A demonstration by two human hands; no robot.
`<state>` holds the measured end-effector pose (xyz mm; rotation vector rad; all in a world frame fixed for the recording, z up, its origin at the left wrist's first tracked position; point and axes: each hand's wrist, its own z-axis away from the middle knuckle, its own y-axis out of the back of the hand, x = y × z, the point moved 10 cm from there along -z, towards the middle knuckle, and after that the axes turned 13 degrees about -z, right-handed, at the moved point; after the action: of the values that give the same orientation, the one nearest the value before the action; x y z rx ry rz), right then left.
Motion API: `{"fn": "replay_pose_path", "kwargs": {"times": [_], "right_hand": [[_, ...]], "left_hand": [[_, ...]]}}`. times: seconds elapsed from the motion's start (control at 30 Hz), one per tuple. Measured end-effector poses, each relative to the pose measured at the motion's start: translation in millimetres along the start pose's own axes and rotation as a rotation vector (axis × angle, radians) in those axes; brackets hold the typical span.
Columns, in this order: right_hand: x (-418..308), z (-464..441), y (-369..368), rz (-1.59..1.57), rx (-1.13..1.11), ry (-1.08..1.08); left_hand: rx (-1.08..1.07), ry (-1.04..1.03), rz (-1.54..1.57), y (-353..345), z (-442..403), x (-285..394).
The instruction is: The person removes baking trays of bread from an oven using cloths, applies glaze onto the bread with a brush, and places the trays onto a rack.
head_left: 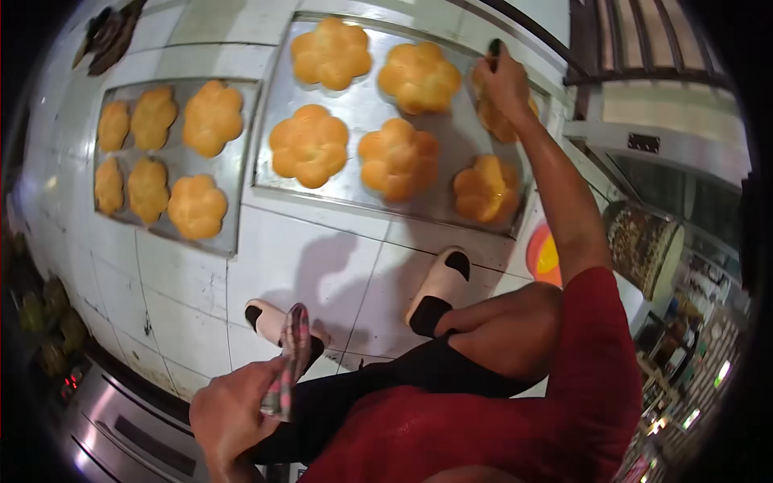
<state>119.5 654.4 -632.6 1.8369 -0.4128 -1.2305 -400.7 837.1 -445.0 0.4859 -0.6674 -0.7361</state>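
My right hand (pixel 506 83) is closed on a small dark-handled tool (pixel 494 48), over the flower-shaped bread (pixel 493 109) at the upper right of the large tray (pixel 266 161). The tool's working end is hidden. Below it, another flower-shaped bread (pixel 486 190) has a glossy yellow patch. Several more golden breads lie on this tray. My left hand (pixel 233 409) grips a folded checked cloth (pixel 291 366) near my left knee, away from the trays.
On the left, a second tray (pixel 248 161) holds several flower-shaped breads. An orange bowl with yellow content (pixel 546 256) stands beside my right forearm. My slippered feet rest on white tiles (pixel 193 282). A metal appliance (pixel 133 435) is at the lower left.
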Motion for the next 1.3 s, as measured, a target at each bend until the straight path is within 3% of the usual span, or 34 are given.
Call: {"fn": "replay_pose_path", "kwargs": {"times": [0.2,0.33,0.37,0.43,0.53,0.6,0.63,0.73,0.77,0.87,0.93,0.97,1.03,1.1,1.13,1.23,1.27,1.3], "right_hand": [[-186,-32,-134,-0.187,-0.001,0.254],[-274,56,-223,-0.162,-0.521,0.460],[-291,104,-228,-0.285,-0.625,0.508],[-304,143,-234,-0.403,-0.724,0.550],[-269,123,-242,-0.606,-0.658,0.128],[-264,71,-207,-0.378,-0.427,0.114],[-269,76,-221,-0.386,-0.441,0.118],[-285,162,-309,-0.810,-1.370,-0.382],[-278,165,-309,-0.807,-1.361,-0.376],[-285,169,-279,-0.353,-0.953,0.198],[-261,77,-216,-0.406,-0.564,0.081],[-249,75,-215,-0.417,-0.569,0.092],[-251,122,-222,-0.344,-0.897,0.315],[-270,209,-196,-0.613,-1.284,0.210],[-259,203,-193,-0.616,-1.272,0.205],[-178,149,-175,-0.756,-0.682,-0.095],[-173,153,-182,-0.768,-0.677,-0.101],[-158,174,-200,-0.738,-0.795,-0.285]], "left_hand": [[-0.038,-0.131,-0.155,1,5,-17],[-0.061,-0.264,-0.175,0,9,-38],[-0.040,-0.284,-0.157,2,11,-41],[-0.016,-0.313,-0.138,6,13,-48],[-0.080,-0.324,-0.191,4,20,-58],[-0.031,-0.312,-0.163,3,25,-63],[0.015,-0.308,-0.142,4,27,-64],[-0.005,-0.246,-0.098,-6,36,-75],[-0.055,-0.180,-0.065,-14,38,-86],[-0.097,-0.034,0.013,-21,47,-101],[-0.053,0.137,0.091,-20,51,-117],[-0.046,0.151,0.091,-23,52,-119],[0.023,0.124,0.076,-28,51,-121],[0.071,0.093,0.062,-26,41,-121],[0.062,0.087,0.041,-25,38,-123],[0.036,0.085,-0.021,-26,30,-126],[0.040,0.089,-0.007,-26,27,-125],[0.032,0.084,0.003,-26,26,-123]]}}
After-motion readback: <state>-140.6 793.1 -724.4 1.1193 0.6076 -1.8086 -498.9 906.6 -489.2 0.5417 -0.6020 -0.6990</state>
